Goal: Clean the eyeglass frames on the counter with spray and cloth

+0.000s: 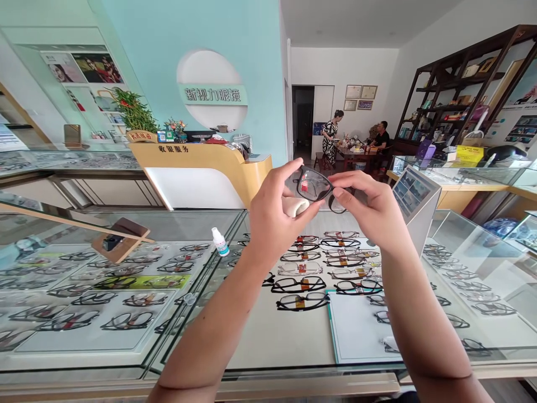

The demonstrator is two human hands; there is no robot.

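Raised above the glass display case, a pair of dark-framed eyeglasses is between my two hands, with a small red mark on one lens. My left hand grips the frame at its outer side, fingers curled, and a rolled white cloth is tucked in the same hand. On the other side, my right hand pinches the glasses near the middle of the frame with thumb and fingers. Part of the second lens lies behind the right-hand fingers.
A small white dropper bottle stands on the glass case. Several rows of eyeglasses lie under the glass. A tabletop mirror is to the left, a sign stand to the right. Two people are at a far table.
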